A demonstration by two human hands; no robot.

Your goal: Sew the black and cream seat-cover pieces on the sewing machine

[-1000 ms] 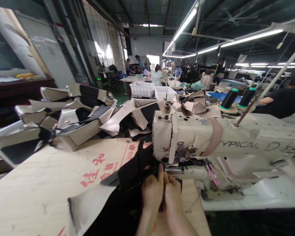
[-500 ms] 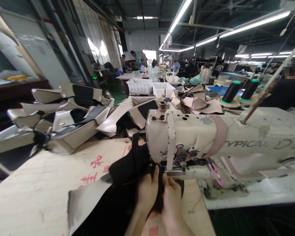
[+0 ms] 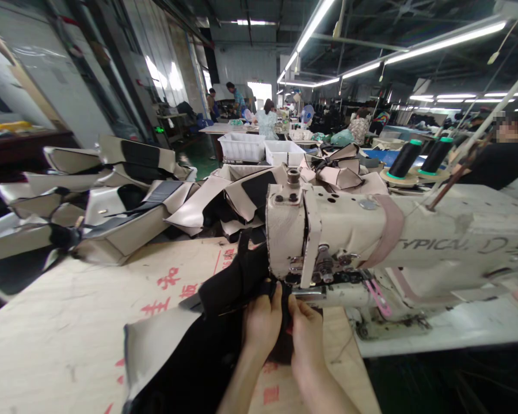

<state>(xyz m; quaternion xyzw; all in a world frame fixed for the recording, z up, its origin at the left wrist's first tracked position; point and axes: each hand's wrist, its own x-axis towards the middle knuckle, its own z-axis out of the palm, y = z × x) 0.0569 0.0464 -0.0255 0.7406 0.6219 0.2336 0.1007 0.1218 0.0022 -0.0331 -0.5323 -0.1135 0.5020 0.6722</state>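
Both hands have shifted a little farther toward the sewing machine head (image 3: pixel 349 236), and the whole view has swung slightly. The left hand (image 3: pixel 262 322) and right hand (image 3: pixel 305 339) sit side by side, their fingers (image 3: pixel 277 299) curled narrow and pinching a black-and-beige leatherette panel (image 3: pixel 176 362). That panel lies on the plywood worktop (image 3: pixel 64 339), its black end bunched right at the machine's presser foot (image 3: pixel 311 292) (the needle itself is hidden behind the fabric and the machine's casting). Far off, two white plastic crates (image 3: pixel 242 148) stand side by side on a long table (image 3: pixel 209 130); their rims hide whatever is inside. Heaps of similar beige panels (image 3: pixel 121 213) pile up to the left and beyond the machine. Two black thread cones (image 3: pixel 404 159) stand on the right, and a co-worker's dark shirt (image 3: pixel 487 172) is cut off by the right edge.
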